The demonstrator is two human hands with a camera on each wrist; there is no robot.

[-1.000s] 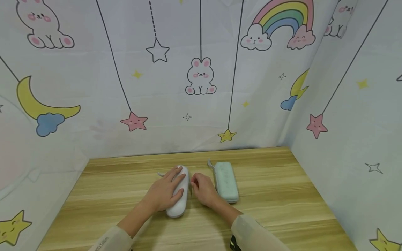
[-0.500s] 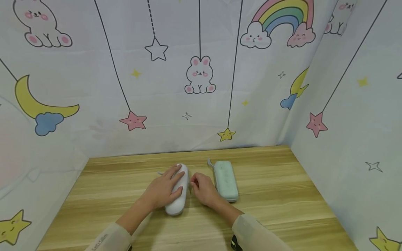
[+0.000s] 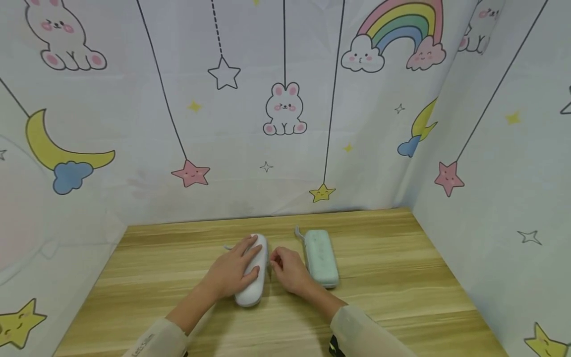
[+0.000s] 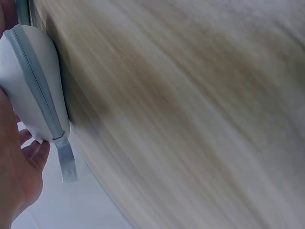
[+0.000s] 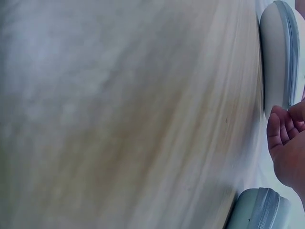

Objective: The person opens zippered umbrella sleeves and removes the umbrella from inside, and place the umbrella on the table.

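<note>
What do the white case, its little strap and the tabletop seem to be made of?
White case: probably a moulded synthetic shell, satin-smooth, judging by its even, rounded surface.
Strap: likely woven webbing, since fine ribbing shows.
Tabletop: wood-look with streaky grain and slight sheen; solid wood or printed laminate, I can't tell.

1. Over my head feed I see a pale beige, smooth cloth left sleeve (image 3: pixel 162 342), a loose tube ending partway up the forearm.
2. Along it I can make out small, dark printed lettering (image 3: pixel 144 342), which I read as "Let's Slim".
3. I also have a matching pale beige, loose cloth right sleeve (image 3: pixel 366 337), softly creased and wide at its end.
4. Under that end I see a black patch with light markings (image 3: pixel 335 345); I can't tell what it is.
5. I find the left hand (image 3: pixel 231 272) and the right hand (image 3: pixel 290 271) bare up to the sleeves.
</note>
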